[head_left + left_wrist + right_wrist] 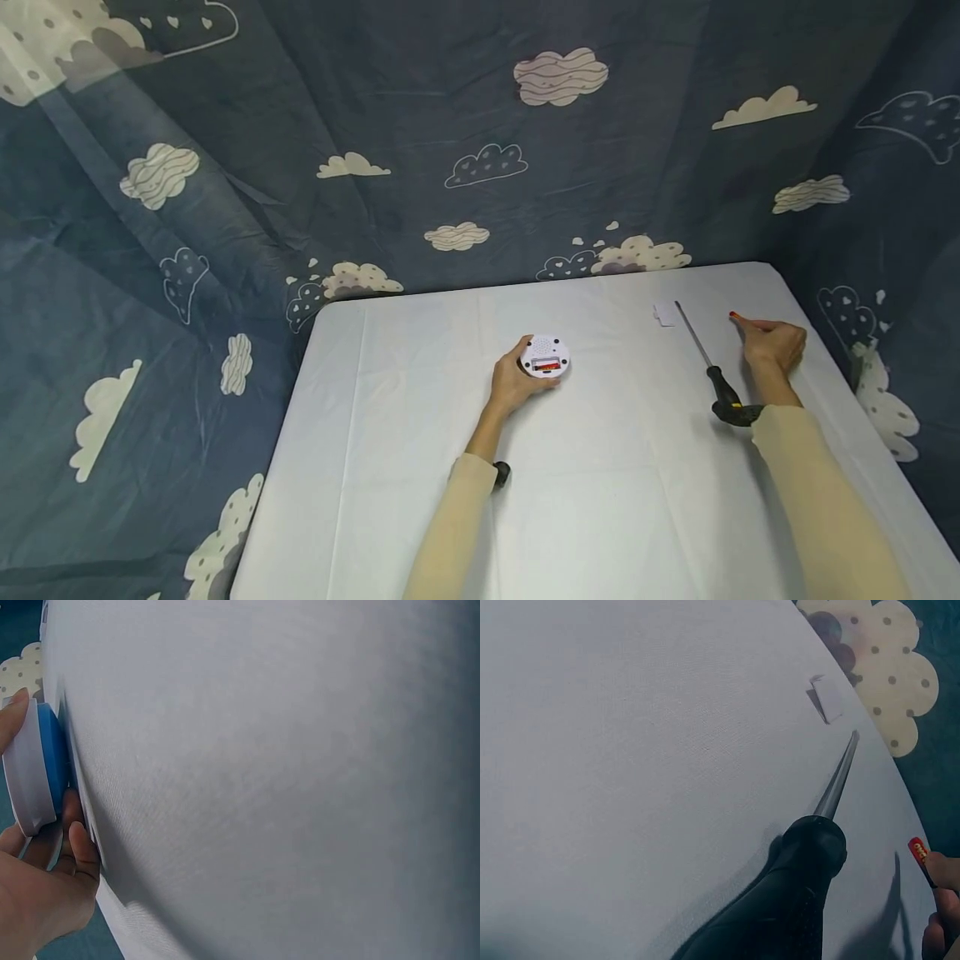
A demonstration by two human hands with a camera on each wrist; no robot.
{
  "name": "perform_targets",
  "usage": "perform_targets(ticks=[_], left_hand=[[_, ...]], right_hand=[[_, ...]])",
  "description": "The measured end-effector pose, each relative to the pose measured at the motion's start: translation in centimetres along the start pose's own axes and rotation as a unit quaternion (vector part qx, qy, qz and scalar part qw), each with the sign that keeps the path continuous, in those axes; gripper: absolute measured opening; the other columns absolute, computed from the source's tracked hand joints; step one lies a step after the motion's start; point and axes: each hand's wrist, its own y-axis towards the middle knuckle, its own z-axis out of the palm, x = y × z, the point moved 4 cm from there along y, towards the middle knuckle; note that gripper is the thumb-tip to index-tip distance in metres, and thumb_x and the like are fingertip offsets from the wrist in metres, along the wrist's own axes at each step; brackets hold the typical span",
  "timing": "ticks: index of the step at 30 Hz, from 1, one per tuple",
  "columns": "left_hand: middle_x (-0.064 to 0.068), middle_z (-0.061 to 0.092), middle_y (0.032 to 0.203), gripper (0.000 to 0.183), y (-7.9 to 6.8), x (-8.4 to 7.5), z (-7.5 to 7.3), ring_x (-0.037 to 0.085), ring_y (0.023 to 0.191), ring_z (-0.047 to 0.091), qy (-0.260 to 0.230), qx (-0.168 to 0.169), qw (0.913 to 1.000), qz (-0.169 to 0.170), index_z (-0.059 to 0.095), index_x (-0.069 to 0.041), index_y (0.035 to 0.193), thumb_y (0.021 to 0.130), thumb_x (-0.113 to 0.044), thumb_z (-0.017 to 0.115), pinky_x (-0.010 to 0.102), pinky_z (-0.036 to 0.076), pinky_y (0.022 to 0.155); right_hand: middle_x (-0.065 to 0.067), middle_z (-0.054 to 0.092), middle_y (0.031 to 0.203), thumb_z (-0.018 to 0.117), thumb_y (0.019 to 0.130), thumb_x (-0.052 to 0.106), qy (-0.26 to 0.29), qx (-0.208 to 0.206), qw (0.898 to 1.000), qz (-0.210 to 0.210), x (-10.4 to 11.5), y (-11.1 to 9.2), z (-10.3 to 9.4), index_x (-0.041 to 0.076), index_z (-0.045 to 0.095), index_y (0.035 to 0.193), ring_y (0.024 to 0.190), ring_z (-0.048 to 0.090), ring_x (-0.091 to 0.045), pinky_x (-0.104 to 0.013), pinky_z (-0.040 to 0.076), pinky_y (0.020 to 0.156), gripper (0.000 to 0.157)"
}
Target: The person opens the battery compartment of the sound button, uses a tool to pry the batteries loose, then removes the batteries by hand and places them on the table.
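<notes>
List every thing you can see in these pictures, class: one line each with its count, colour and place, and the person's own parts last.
Table: one, white cloth, middle.
Backdrop: one, dark blue with cloud prints, behind and beside the table.
Round device: one, white with a blue underside, open slot showing red, table centre.
Screwdriver: one, black handle, metal shaft, right side of the table.
White piece: one, small, by the screwdriver's tip.
Small red-tipped thing: one, pinched in the right fingers; I cannot tell what it is.
Left hand: holds the round device.
Right hand: right of the screwdriver, apart from it.
Sleeves: two, cream.
</notes>
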Motion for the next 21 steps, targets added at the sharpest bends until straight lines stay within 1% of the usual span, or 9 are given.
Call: perform_targets(ticks=[1,2,5,11,13,14,17,20,21], left_hand=[[0.008,0.059,0.151,0.101,0.0,0.0,0.0,0.025,0.141,0.055,0.001,-0.001,1.0,0.0,0.048,-0.015,0.155,0.068,-0.019,0.099,0.04,0.042,0.121],[0.008,0.06,0.151,0.101,0.0,0.1,0.0,0.025,0.141,0.055,0.002,-0.001,1.0,-0.001,0.048,-0.016,0.155,0.068,-0.02,0.099,0.04,0.042,0.121],[0.007,0.06,0.15,0.101,0.1,0.2,0.0,0.024,0.14,0.056,0.004,-0.001,1.0,-0.003,0.048,-0.017,0.155,0.068,-0.021,0.099,0.04,0.043,0.12],[0.007,0.059,0.151,0.101,0.1,0.2,0.0,0.023,0.141,0.055,0.001,0.004,1.0,-0.003,0.048,-0.016,0.155,0.068,-0.02,0.099,0.039,0.043,0.12],[0.007,0.059,0.151,0.101,0.1,0.1,0.0,0.023,0.141,0.055,0.0,0.005,1.0,-0.003,0.047,-0.015,0.156,0.068,-0.019,0.099,0.039,0.043,0.12],[0.007,0.059,0.151,0.101,0.1,0.1,0.0,0.023,0.141,0.054,0.0,0.005,1.0,-0.003,0.047,-0.015,0.156,0.068,-0.019,0.099,0.038,0.043,0.12],[0.007,0.059,0.151,0.101,0.1,0.1,0.0,0.023,0.141,0.055,0.002,0.002,1.0,-0.004,0.048,-0.015,0.155,0.068,-0.019,0.099,0.039,0.042,0.12],[0.007,0.06,0.15,0.101,0.1,0.1,-0.1,0.024,0.14,0.056,0.005,0.0,1.0,-0.006,0.049,-0.017,0.155,0.068,-0.02,0.099,0.039,0.043,0.12],[0.007,0.06,0.15,0.101,0.1,0.1,-0.1,0.024,0.14,0.056,0.007,0.0,1.0,-0.007,0.049,-0.017,0.155,0.068,-0.02,0.099,0.04,0.043,0.12]], right_hand=[[-0.015,0.038,0.156,0.07,0.096,0.037,0.004,-0.001,1.0,0.006,-0.1,0.1,0.1,0.026,0.055,0.075,0.143,0.038,-0.037,-0.048,0.029,0.118,0.028],[-0.014,0.037,0.157,0.071,0.096,0.038,0.007,-0.001,1.0,0.012,-0.1,0.1,0.1,0.028,0.052,0.073,0.144,0.037,-0.037,-0.047,0.028,0.119,0.031],[-0.016,0.035,0.157,0.071,0.095,0.037,0.004,-0.001,1.0,0.018,-0.2,0.3,0.4,0.028,0.05,0.072,0.144,0.035,-0.037,-0.048,0.026,0.12,0.033],[-0.019,0.04,0.154,0.069,0.097,0.036,-0.024,0.007,1.0,0.015,-0.4,0.5,0.7,0.023,0.057,0.073,0.141,0.037,-0.039,-0.051,0.03,0.111,0.03],[-0.021,0.041,0.152,0.068,0.097,0.035,-0.034,0.009,0.999,0.007,-0.4,0.4,0.8,0.018,0.061,0.076,0.14,0.038,-0.041,-0.053,0.03,0.111,0.029],[-0.022,0.042,0.152,0.068,0.097,0.034,-0.039,0.009,0.999,0.001,-0.4,0.4,0.8,0.011,0.065,0.077,0.14,0.038,-0.042,-0.054,0.03,0.112,0.03],[-0.025,0.043,0.151,0.067,0.098,0.031,-0.049,0.01,0.999,-0.015,-0.4,0.2,1.0,-0.004,0.072,0.096,0.139,0.039,-0.044,-0.057,0.027,0.116,0.036],[-0.027,0.041,0.152,0.064,0.099,0.03,-0.059,0.013,0.998,-0.026,-0.5,0.2,1.3,-0.01,0.069,0.117,0.139,0.038,-0.045,-0.058,0.025,0.117,0.044],[-0.027,0.04,0.152,0.063,0.1,0.03,-0.063,0.015,0.997,-0.027,-0.5,0.2,1.4,-0.01,0.068,0.12,0.139,0.038,-0.045,-0.058,0.025,0.117,0.045]])
